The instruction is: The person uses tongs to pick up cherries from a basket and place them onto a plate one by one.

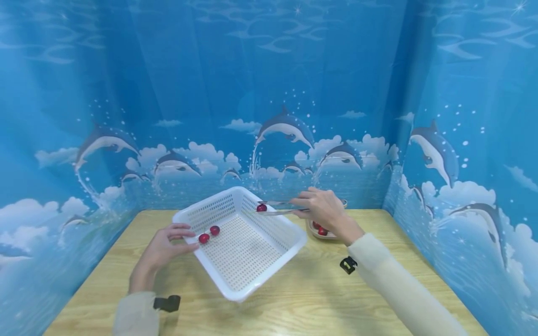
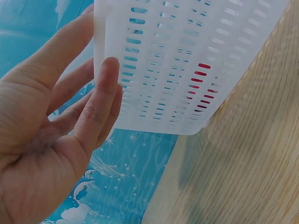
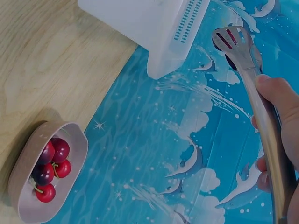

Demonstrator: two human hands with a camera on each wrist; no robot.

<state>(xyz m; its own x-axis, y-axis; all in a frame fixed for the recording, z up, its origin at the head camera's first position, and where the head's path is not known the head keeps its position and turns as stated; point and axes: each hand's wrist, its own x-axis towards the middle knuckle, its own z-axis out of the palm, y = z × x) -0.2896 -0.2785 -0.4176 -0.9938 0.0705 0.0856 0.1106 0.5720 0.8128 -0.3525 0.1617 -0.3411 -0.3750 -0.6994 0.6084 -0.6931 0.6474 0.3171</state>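
Observation:
My left hand (image 1: 166, 247) grips the left rim of a white perforated plastic basket (image 1: 252, 289), with fingertips against its outer wall (image 2: 154, 28) in the left wrist view. The basket is tilted above the table. Two red cherries (image 1: 215, 230) lie inside near that left side; red shows through the slots. My right hand (image 1: 321, 207) holds metal tongs (image 1: 279, 213) over the basket's back right side. A dark red cherry (image 1: 261, 207) is pinched between the tong tips. In the right wrist view, the slotted tong head (image 3: 233, 39) mostly hides it.
A small pale dish (image 3: 28, 186) with several cherries (image 3: 43, 173) stands on the wooden table (image 1: 336, 303), behind my right wrist in the head view. Blue dolphin-print curtains (image 1: 269, 93) enclose the table at the back and both sides.

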